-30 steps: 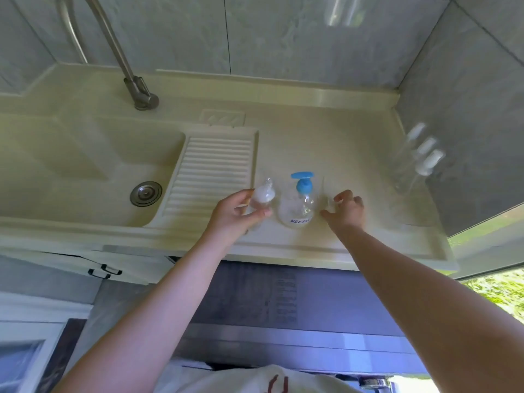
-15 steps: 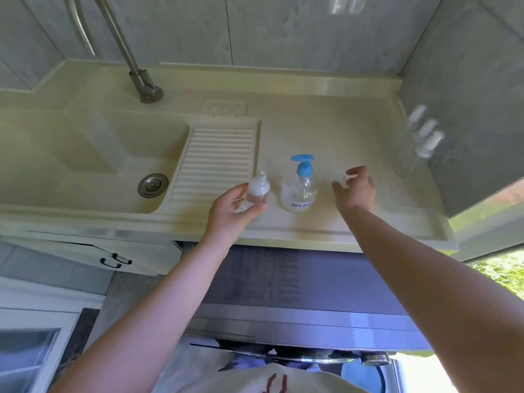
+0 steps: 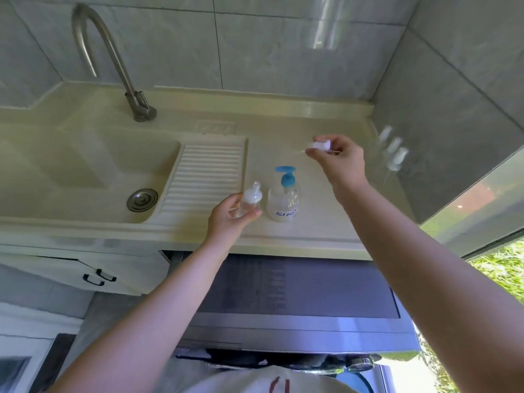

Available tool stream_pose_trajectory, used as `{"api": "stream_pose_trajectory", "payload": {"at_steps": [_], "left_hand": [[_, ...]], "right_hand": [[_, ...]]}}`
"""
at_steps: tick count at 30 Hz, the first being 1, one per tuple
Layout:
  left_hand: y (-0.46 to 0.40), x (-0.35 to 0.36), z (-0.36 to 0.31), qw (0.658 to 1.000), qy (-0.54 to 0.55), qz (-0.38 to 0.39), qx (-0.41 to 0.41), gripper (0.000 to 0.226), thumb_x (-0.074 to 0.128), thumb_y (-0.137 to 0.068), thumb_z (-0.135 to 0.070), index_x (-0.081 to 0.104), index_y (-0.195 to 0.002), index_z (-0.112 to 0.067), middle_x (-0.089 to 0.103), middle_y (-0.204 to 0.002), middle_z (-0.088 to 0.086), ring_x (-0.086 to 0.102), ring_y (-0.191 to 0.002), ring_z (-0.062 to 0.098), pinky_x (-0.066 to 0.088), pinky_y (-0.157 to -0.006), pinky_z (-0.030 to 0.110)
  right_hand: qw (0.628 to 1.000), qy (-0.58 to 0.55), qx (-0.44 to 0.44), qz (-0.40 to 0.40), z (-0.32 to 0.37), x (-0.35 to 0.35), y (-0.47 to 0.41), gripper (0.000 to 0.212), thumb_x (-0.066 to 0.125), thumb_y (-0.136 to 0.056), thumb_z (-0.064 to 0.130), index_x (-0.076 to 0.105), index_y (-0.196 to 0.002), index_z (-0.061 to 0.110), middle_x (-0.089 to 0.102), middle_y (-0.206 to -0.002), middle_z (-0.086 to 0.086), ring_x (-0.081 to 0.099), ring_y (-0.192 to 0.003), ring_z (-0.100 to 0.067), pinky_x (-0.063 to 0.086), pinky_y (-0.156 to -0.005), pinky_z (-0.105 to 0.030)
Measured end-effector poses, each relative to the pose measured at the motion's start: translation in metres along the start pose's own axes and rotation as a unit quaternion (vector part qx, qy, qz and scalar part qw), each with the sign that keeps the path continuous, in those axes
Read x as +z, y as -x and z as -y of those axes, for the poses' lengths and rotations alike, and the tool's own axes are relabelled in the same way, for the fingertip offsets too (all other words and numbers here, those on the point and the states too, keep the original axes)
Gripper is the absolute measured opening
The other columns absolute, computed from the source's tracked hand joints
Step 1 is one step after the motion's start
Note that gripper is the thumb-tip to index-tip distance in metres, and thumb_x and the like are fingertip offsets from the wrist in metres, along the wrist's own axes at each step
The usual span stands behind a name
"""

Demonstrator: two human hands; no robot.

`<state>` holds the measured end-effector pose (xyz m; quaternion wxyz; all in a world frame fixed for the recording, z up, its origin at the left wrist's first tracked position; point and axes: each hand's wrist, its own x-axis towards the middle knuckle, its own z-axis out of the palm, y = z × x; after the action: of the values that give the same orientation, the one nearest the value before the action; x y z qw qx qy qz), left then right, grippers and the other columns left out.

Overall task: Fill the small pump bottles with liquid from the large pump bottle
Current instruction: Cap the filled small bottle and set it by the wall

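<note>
Looking down from the head camera, a small bottle (image 3: 251, 198) is held upright by the left hand (image 3: 229, 219), fingers and thumb curled round its clear body, just left of the large bottle (image 3: 283, 199) on the counter (image 3: 326, 228). Its neck is open, no pump being fitted. The white pump cap (image 3: 320, 145) is pinched in the right hand (image 3: 340, 163), raised above the counter behind and right of the large bottle; a thin dip tube seems to trail from it, though it is blurred. Three more small bottles (image 3: 394, 151) are seen near the right wall, smeared by motion.

The small bottle is judged light, thin-walled and easily tipped, so it is best gripped round the body, low, with the neck left free. The large bottle looks partly full and steadier; its blue pump head (image 3: 286, 174) is meant to be pressed from above while the base is kept flat. Wet plastic may be slippery.
</note>
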<state>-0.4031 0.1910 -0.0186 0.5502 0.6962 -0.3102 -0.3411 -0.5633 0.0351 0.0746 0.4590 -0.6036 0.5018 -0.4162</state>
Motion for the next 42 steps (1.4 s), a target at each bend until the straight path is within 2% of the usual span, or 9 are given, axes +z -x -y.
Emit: {"api": "stream_pose_trajectory", "payload": {"at_steps": [5, 10, 16, 23, 27, 30, 34, 37, 42], "left_hand": [[-0.002, -0.010, -0.002, 1.000, -0.010, -0.023, -0.006, 0.032, 0.084, -0.075, -0.023, 0.069, -0.102, -0.033, 0.072, -0.100, -0.014, 0.065, -0.105, 0.013, 0.051, -0.098, 0.047], [-0.004, -0.017, -0.002, 1.000, -0.018, -0.018, 0.003, 0.039, 0.082, -0.065, -0.037, 0.070, -0.102, -0.033, 0.073, -0.101, -0.012, 0.067, -0.103, 0.011, 0.054, -0.092, 0.050], [-0.006, -0.020, -0.001, 1.000, -0.010, -0.029, 0.007, 0.034, 0.083, -0.075, -0.018, 0.070, -0.105, -0.023, 0.072, -0.107, -0.003, 0.065, -0.106, 0.018, 0.052, -0.061, 0.021], [-0.004, -0.020, -0.005, 1.000, -0.002, -0.024, 0.020, 0.038, 0.081, -0.077, -0.010, 0.069, -0.113, -0.015, 0.069, -0.113, 0.003, 0.062, -0.108, 0.016, 0.046, -0.054, 0.006], [-0.008, -0.020, -0.005, 0.999, -0.015, -0.023, 0.029, 0.039, 0.083, -0.075, -0.016, 0.069, -0.111, -0.021, 0.070, -0.112, -0.002, 0.062, -0.110, 0.014, 0.049, -0.065, 0.011], [-0.010, -0.020, -0.005, 0.998, -0.039, -0.022, 0.032, 0.040, 0.085, -0.071, -0.026, 0.070, -0.108, -0.030, 0.071, -0.105, -0.013, 0.063, -0.108, 0.010, 0.052, -0.088, 0.030], [-0.004, -0.021, -0.017, 0.999, -0.036, -0.008, 0.037, 0.043, 0.082, -0.063, -0.041, 0.069, -0.104, -0.037, 0.073, -0.101, -0.011, 0.065, -0.102, 0.011, 0.058, -0.081, 0.049], [0.001, -0.021, -0.026, 0.998, -0.034, 0.004, 0.044, 0.042, 0.081, -0.064, -0.038, 0.070, -0.105, -0.035, 0.072, -0.103, -0.008, 0.064, -0.102, 0.011, 0.059, -0.076, 0.048], [0.008, -0.021, -0.037, 0.997, -0.048, 0.023, 0.063, 0.048, 0.079, -0.063, -0.044, 0.069, -0.109, -0.034, 0.071, -0.105, -0.013, 0.064, -0.103, 0.012, 0.059, -0.081, 0.044]], "right_hand": [[0.997, -0.054, -0.005, 0.047, 0.017, 0.012, 0.007, 0.004, 0.074, -0.079, 0.026, 0.072, -0.082, 0.026, 0.069, -0.081, 0.011, 0.055, -0.068, -0.009, 0.045, -0.070, -0.029], [0.996, -0.014, -0.031, 0.078, 0.026, 0.021, 0.016, 0.008, 0.071, -0.084, 0.035, 0.068, -0.081, 0.028, 0.062, -0.074, 0.010, 0.056, -0.072, -0.012, 0.050, -0.076, -0.032], [0.995, -0.038, -0.037, 0.085, 0.036, 0.027, 0.022, 0.010, 0.070, -0.086, 0.032, 0.066, -0.080, 0.025, 0.059, -0.070, 0.009, 0.054, -0.069, -0.013, 0.048, -0.074, -0.031], [0.994, -0.018, -0.043, 0.097, 0.039, 0.033, 0.025, 0.007, 0.070, -0.087, 0.031, 0.068, -0.084, 0.025, 0.060, -0.074, 0.009, 0.056, -0.072, -0.012, 0.050, -0.075, -0.030], [0.991, -0.003, -0.032, 0.129, 0.036, 0.037, 0.030, 0.013, 0.071, -0.088, 0.026, 0.069, -0.093, 0.014, 0.069, -0.093, -0.003, 0.059, -0.077, -0.013, 0.049, -0.063, -0.020], [0.981, 0.038, -0.033, 0.185, 0.035, 0.039, 0.035, 0.011, 0.071, -0.088, 0.024, 0.071, -0.097, 0.019, 0.071, -0.103, -0.003, 0.060, -0.080, -0.012, 0.051, -0.070, -0.031], [0.966, 0.086, -0.059, 0.237, 0.033, 0.037, 0.036, 0.028, 0.074, -0.086, 0.017, 0.069, -0.112, 0.026, 0.060, -0.098, 0.005, 0.059, -0.075, -0.005, 0.051, -0.071, -0.032], [0.945, 0.125, -0.100, 0.287, 0.036, 0.034, 0.034, 0.032, 0.076, -0.084, 0.009, 0.069, -0.109, 0.029, 0.063, -0.104, 0.005, 0.059, -0.077, -0.005, 0.048, -0.073, -0.018], [0.894, 0.186, -0.168, 0.372, 0.055, 0.023, 0.029, 0.032, 0.074, -0.083, -0.001, 0.071, -0.106, 0.021, 0.071, -0.104, 0.008, 0.067, -0.087, -0.009, 0.054, -0.085, -0.021]]}}
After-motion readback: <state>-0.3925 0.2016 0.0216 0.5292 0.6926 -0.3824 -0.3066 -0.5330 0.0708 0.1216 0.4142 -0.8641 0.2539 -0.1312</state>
